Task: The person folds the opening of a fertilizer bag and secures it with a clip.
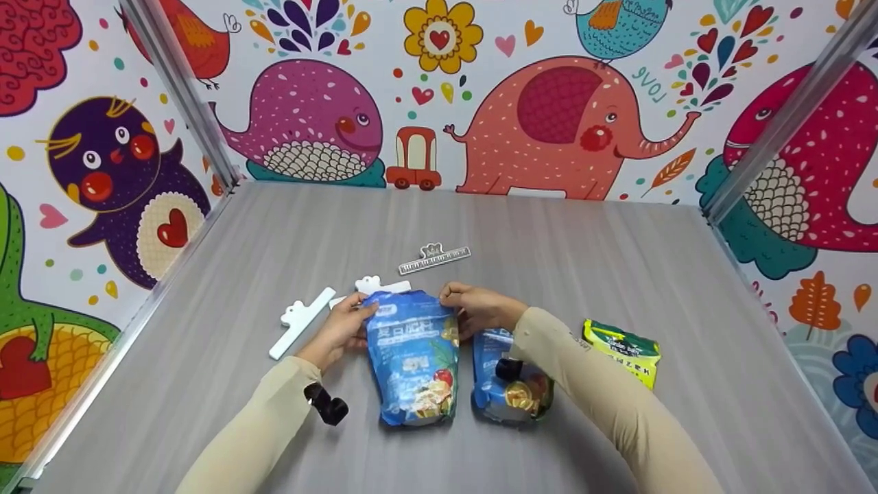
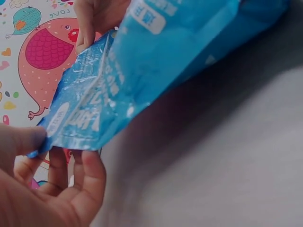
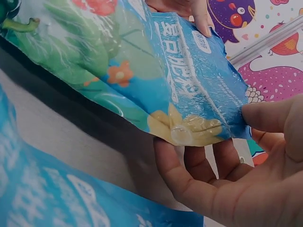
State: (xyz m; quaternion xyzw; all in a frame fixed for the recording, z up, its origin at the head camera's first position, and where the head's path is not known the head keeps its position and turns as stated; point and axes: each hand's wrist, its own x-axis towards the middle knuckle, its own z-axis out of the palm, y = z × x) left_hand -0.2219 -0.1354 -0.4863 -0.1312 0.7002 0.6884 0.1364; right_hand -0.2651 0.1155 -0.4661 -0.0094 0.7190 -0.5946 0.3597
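We are holding a blue bag by its two top corners

Our left hand is pinching the upper left corner and our right hand the upper right, the thumbs pressing the printed face, the fingers curling behind with only the thin film between; the bag is sitting between our hands, over the middle of the counter, its top strip wrinkling; a second blue bag is lying just to its right, partly under our right wrist, and a green-and-yellow packet is showing farther right beside our sleeve; one white clip is lying left of our left hand, another white clip is peeking out behind the bag, and a silver clip is lying farther back
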